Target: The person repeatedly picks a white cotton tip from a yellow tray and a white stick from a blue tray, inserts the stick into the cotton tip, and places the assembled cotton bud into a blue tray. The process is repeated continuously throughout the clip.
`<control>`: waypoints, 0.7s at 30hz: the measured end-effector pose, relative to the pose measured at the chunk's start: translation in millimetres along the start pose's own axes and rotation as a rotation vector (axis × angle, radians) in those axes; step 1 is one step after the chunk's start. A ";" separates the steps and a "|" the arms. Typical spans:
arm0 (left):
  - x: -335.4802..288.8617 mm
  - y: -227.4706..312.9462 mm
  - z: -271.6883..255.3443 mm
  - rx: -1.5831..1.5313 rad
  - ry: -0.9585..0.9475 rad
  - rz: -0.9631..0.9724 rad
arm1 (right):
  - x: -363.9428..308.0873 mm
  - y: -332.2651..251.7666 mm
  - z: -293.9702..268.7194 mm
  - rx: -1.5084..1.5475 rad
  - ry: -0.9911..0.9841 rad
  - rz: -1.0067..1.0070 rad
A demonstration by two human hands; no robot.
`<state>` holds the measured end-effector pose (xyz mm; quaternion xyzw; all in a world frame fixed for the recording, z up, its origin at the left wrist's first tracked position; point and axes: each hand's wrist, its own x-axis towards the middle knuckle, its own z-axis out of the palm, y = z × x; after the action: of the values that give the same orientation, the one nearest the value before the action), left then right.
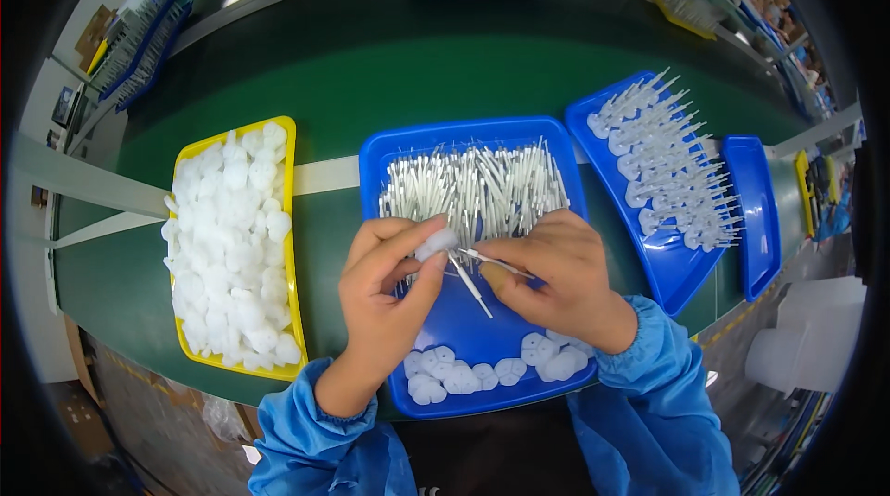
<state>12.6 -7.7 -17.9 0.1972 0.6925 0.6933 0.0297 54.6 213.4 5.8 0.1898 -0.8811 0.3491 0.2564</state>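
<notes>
My left hand (385, 297) pinches a small white round plastic cap (436, 243) between thumb and fingers, with a thin white stick (471, 286) pointing down from it. My right hand (556, 269) holds another thin white stick (491, 261) by its end, tip close to the cap. Both hands hover over a blue tray (464, 320). Its far half holds a pile of white sticks (477, 185). Several white caps (482, 371) lie along its near edge.
A yellow tray (290, 218) heaped with white caps (232, 246) stands to the left. To the right a blue tray (672, 273) holds assembled caps with sticks (667, 162), beside a narrow blue tray (753, 209). All rest on a green belt (371, 60). More trays line the far side.
</notes>
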 end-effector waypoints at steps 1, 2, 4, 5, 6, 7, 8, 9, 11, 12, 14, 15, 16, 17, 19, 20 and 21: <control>-0.1 1.7 0.9 0.017 0.003 -0.005 | -1.0 0.1 0.1 -0.004 0.003 0.001; -0.3 3.3 1.2 0.034 0.006 -0.010 | -1.3 -0.3 -1.2 -0.015 -0.003 0.005; -2.2 3.1 -1.5 0.107 0.008 0.050 | -1.7 -1.4 -4.0 -0.038 -0.016 0.013; -2.6 2.0 -3.4 0.141 0.010 0.080 | -2.6 -2.6 -3.6 -0.032 -0.011 0.023; -2.2 0.4 -5.5 0.198 -0.008 0.123 | -3.8 -4.6 -2.3 -0.026 -0.005 0.032; -1.5 -1.6 -8.0 0.255 -0.025 0.167 | -4.0 -6.1 -1.0 -0.020 0.000 0.042; -2.5 -2.9 -9.1 0.312 -0.042 0.206 | -3.6 -8.3 -0.1 -0.006 -0.015 0.066; -3.1 -2.9 -8.4 0.287 -0.030 0.200 | -2.4 -11.4 0.3 0.009 -0.031 0.090; -3.4 -2.5 -5.3 0.237 -0.008 0.189 | -3.3 -13.5 1.7 0.057 -0.056 0.157; -3.0 -2.0 -4.0 0.223 -0.006 0.168 | -4.9 -13.1 3.1 0.091 -0.065 0.199; -2.0 -0.2 -2.3 0.196 -0.001 0.124 | -5.9 -12.6 5.5 0.136 -0.075 0.234; -2.1 1.1 -2.3 0.201 -0.006 0.102 | -4.9 -11.7 6.5 0.147 -0.074 0.226; -2.3 2.6 -2.4 0.207 -0.010 0.080 | -3.9 -11.1 7.1 0.158 -0.073 0.218; -2.0 3.5 -2.3 0.209 -0.014 0.059 | -3.3 -10.8 6.6 0.162 -0.097 0.249; 1.1 4.0 -4.7 0.337 -0.032 0.157 | -2.1 -10.0 4.3 0.170 -0.144 0.311; 2.6 4.2 -5.9 0.399 -0.045 0.204 | -2.1 -9.0 3.1 0.181 -0.159 0.335; 4.5 5.0 -6.9 0.426 -0.048 0.237 | -1.6 -7.5 1.7 0.192 -0.173 0.360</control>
<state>7.4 -13.0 -11.7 0.2952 0.7944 0.5252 -0.0775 59.2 207.4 7.6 0.0822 -0.8822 0.4539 0.0941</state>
